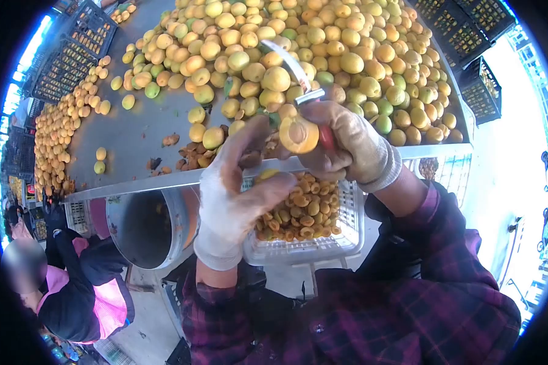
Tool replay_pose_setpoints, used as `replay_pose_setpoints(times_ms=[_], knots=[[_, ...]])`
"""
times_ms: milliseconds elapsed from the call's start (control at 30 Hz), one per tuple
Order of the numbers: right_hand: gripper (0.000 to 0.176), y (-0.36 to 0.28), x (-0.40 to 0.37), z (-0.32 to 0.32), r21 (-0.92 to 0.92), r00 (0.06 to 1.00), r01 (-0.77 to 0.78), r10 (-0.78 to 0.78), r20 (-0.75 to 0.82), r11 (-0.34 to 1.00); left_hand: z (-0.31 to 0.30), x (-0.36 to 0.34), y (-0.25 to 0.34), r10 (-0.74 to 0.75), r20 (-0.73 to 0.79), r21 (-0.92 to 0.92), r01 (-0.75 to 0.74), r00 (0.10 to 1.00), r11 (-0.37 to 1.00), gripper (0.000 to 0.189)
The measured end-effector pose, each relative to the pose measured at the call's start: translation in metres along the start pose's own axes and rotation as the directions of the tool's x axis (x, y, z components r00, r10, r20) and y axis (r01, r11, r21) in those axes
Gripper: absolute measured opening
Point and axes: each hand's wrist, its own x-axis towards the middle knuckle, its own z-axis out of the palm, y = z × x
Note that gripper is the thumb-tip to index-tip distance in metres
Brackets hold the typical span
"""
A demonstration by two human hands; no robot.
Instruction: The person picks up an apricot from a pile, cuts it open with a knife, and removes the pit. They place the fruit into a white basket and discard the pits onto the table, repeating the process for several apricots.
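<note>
My right hand (350,143), in a soiled whitish glove, is closed around the red handle (326,137) of a knife with a curved blade (289,62) pointing up and away. Against its fingers sits a cut apricot half (299,135), its hollow side toward me. My left hand (243,188), also gloved, is just left of that half, with thumb and fingers spread apart. A bit of yellow fruit (266,174) shows at the left thumb. Below both hands, a white plastic basket (347,234) holds many apricot halves (304,213).
Whole apricots (249,36) are heaped on a metal table (137,131) with a raised front edge. A large metal bucket (179,225) lies beneath, left of the basket. Dark crates (73,67) of fruit stand around. Another person (85,280) is at lower left.
</note>
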Motion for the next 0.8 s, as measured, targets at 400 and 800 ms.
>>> replay_pose_setpoints(times_ms=[400, 800], knots=[[0.053, -0.025, 0.017, 0.047, -0.164, 0.862, -0.422, 0.339, -0.377, 0.892, 0.019, -0.005, -0.002, -0.275, -0.128, -0.306, 0.226, 0.953, 0.925, 0.034], [0.068, -0.041, 0.022, 0.032, -0.649, 0.793, 0.077, -0.441, -0.42, 0.757, 0.009, -0.002, -0.006, -0.43, -0.135, -0.658, 0.243, 0.893, 0.713, 0.032]])
